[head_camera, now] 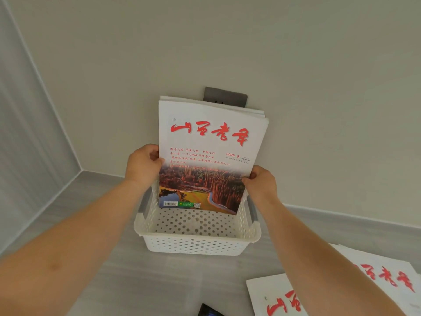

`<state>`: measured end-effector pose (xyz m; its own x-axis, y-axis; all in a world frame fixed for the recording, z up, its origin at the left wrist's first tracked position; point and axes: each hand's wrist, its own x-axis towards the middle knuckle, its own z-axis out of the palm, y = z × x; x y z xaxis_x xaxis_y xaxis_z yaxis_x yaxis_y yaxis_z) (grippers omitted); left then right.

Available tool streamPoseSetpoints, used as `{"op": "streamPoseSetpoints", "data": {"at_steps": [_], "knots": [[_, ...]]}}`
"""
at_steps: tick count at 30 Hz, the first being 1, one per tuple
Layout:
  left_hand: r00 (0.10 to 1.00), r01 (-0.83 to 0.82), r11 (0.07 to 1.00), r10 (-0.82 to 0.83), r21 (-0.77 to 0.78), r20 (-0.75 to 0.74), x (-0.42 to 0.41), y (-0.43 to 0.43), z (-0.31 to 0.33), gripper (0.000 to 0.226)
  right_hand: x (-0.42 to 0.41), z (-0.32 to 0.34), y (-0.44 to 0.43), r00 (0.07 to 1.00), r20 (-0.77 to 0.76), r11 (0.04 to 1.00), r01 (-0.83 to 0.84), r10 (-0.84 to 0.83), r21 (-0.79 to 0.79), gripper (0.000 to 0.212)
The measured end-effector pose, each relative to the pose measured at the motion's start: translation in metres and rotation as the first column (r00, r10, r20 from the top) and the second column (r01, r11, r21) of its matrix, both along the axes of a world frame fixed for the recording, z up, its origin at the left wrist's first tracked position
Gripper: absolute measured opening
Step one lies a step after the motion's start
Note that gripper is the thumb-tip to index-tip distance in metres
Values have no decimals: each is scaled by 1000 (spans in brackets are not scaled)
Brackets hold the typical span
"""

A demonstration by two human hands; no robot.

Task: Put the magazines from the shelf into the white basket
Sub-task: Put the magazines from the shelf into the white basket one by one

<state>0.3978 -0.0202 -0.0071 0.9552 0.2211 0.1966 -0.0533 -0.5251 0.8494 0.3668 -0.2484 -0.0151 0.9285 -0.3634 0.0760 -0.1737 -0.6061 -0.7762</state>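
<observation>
**deskjockey:** Using the white perforated plastic basket as the anchor. It sits on the grey wood-look surface up against the pale wall, and the bundle of white-covered magazines with red brush lettering and an autumn-forest photo stands on end over its far half, bottom edge already dipping below the rim. Why both hands on it?

**papertrail:** My guess is there are several copies stacked, you can see extra page edges fanning at the top, so pinching from both sides stops them sliding apart. Left hand is clamped on the left edge, thumb over the cover. Right hand is clamped on the right edge a bit lower.

**deskjockey:** Orientation?

**papertrail:** Long axis runs up the wall from the basket, leaning slightly right. Title end is at the top, barcode end is down in the basket, cover faces the camera. The top hides part of a dark wall socket plate above the basket.

**deskjockey:** Done, then?

**papertrail:** Doubt it. More white magazines with the same red lettering lie flat, near-right of the basket.
</observation>
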Motion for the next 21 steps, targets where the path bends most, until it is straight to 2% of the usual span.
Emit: {"op": "streamPoseSetpoints", "data": {"at_steps": [2,7,11,16,21], "knots": [[999,-40,999,39,31,29,2,-2,-4,23,5,-1,0,1000,20,999,0,1,-33,19],[997,-68,998,68,-10,27,9,1,-11,44,11,-7,-4,997,47,998,58,-56,-33,20],[999,-30,999,30,-15,-19,7,2,-11,43,8,-9,-5,999,-6,999,47,-47,-5,26],[996,-44,965,62,-258,61,-31,3,6,44,-22,10,-9,999,46,1000,6,-7,28,31],[997,73,919,-69,-387,26,-129,16,-3,26,-114,17,-25,998,-34,992,-47,52,115,15]]}}
